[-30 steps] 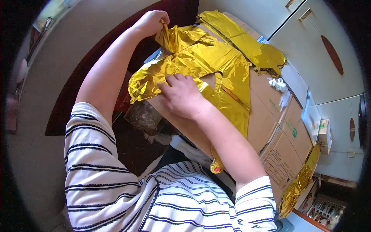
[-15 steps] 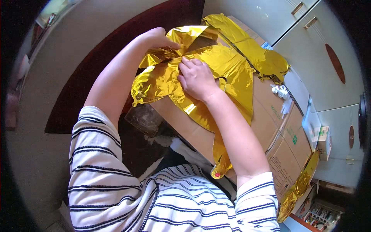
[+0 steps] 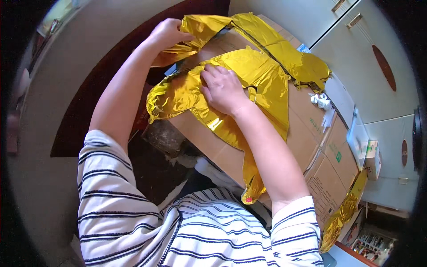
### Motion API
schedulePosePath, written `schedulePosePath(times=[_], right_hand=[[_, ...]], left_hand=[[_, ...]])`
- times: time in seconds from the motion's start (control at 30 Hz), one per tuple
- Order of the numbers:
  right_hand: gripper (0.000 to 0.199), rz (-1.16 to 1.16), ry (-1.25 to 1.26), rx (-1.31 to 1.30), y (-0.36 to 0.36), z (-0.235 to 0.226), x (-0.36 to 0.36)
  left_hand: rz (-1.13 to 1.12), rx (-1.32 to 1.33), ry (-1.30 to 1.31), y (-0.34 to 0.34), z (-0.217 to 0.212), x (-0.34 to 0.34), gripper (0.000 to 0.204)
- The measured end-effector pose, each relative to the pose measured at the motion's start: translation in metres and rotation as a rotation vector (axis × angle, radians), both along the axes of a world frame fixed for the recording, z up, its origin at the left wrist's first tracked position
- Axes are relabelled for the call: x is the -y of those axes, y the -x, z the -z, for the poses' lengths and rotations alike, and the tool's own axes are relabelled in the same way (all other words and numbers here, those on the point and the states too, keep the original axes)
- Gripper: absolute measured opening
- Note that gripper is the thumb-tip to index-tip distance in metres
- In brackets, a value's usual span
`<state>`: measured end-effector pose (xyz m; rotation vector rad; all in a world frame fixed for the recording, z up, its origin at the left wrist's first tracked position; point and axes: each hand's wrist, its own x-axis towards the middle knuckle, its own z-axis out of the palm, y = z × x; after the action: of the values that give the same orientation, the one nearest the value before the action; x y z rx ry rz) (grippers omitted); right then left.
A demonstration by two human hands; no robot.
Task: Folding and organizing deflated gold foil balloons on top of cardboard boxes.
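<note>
A flat, crinkled gold foil balloon [image 3: 269,95] with small tabs on its edge lies over the cardboard [image 3: 304,118]. One narrow end with a red spot hangs toward my body. My right hand [image 3: 224,91] rests on this foil, palm down, with its fingers a little bent and pressing on it. At the far left, my left hand [image 3: 168,34] pinches a second gold foil piece [image 3: 204,29] and holds it up, away from the first. Part of that piece is hidden behind my fingers. Beyond it lies another stretch of gold foil [image 3: 284,46], joined or overlapping; I cannot tell which.
White ribbon [image 3: 321,101] and a white glove-like item [image 3: 328,118] lie on the cardboard at the right. Past them stand a clear plastic lid [image 3: 357,135] and a small box [image 3: 372,159]. More gold foil [image 3: 342,218] hangs at the lower right. Pale cabinets [image 3: 378,66] border the right side.
My left hand has moved up and to the left, pulling the upper foil piece away from the lower one. A gap with cardboard now shows between them. My right hand has barely moved.
</note>
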<state>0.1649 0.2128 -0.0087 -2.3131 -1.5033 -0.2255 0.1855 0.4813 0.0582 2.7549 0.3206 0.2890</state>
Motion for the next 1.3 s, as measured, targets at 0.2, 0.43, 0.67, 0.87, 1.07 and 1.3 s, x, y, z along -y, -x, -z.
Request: schedulePosePath(times=[0.2, 0.43, 0.67, 0.87, 1.07, 1.3], right_hand=[[0.043, 0.354, -0.895, -0.817, -0.002, -0.048, 0.082], [0.095, 0.624, -0.635, -0.962, 0.054, -0.075, 0.272], [0.097, 0.842, -0.665, -1.029, 0.107, -0.066, 0.332], [0.073, 0.526, -1.385, -1.525, 0.16, -0.049, 0.41], [0.041, 0.757, -1.034, -1.457, 0.168, -0.061, 0.433], [0.02, 0.87, -0.635, -1.099, 0.131, -0.035, 0.509]], left_hand=[[0.16, 0.64, -0.606, 0.084, -0.038, 0.136, 0.033], [0.719, 0.292, -0.491, 0.191, 0.013, 0.304, 0.041], [0.855, 0.176, -0.249, 0.208, -0.014, 0.351, 0.057], [0.639, -0.465, 1.024, 0.183, -0.04, 0.382, 0.035], [0.651, -0.729, 1.282, 0.215, 0.013, 0.431, 0.074], [0.859, 0.001, 0.246, 0.155, -0.016, 0.39, 0.047]])
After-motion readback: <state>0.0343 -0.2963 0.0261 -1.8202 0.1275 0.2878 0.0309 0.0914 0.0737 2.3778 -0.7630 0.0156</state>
